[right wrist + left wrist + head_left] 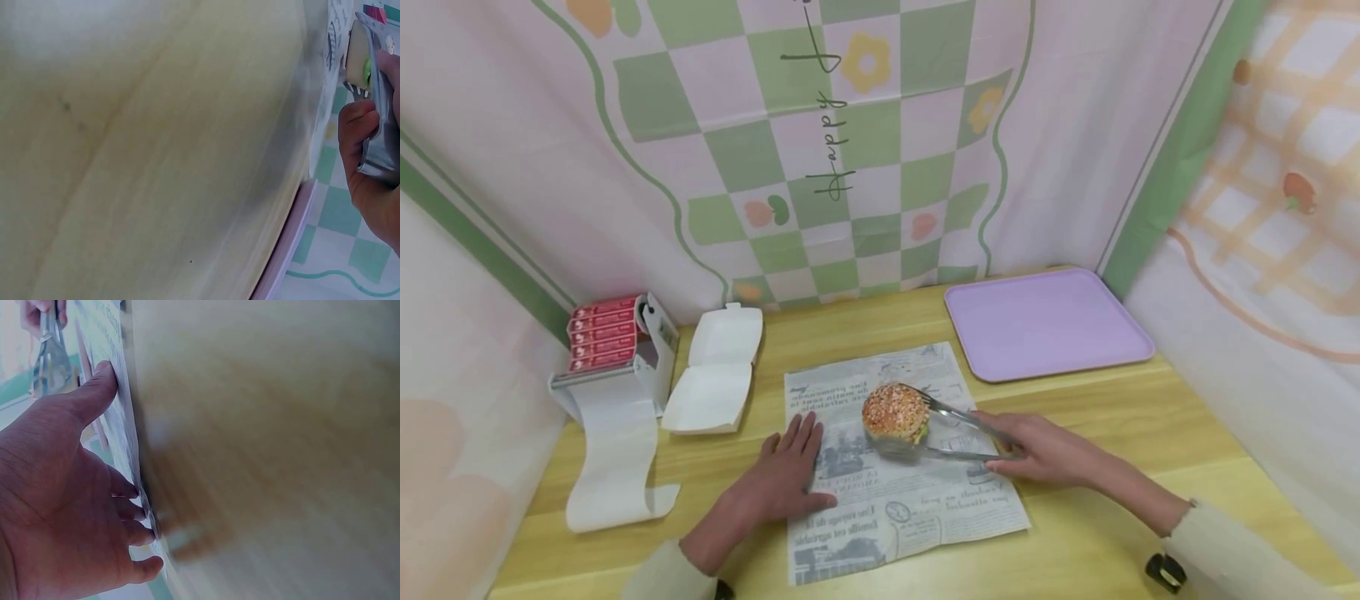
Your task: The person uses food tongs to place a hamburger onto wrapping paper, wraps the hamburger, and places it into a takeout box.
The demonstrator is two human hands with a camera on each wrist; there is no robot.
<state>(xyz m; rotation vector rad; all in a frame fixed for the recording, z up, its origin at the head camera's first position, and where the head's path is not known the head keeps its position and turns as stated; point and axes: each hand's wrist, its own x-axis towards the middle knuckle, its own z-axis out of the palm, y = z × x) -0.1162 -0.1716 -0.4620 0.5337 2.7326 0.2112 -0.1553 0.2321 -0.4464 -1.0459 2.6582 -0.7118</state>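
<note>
A burger with a seeded bun (895,410) is on a printed sheet of paper (955,521) on the wooden table. My right hand (1037,447) holds metal tongs (962,454), whose ends lie on either side of the burger. In the right wrist view, the burger's side (357,56) shows a bit of green, and fingers curl around the tongs (381,153). My left hand (786,479) rests on the paper's left edge with its fingers extended. The left wrist view shows that palm (69,494) with nothing held in it.
A purple tray (1048,325) lies at the back right. On the left are an opened white clamshell box (711,392) and a box of red packs (602,333) with a long white strip (613,458) hanging out. A patterned cloth (865,158) rises behind the table.
</note>
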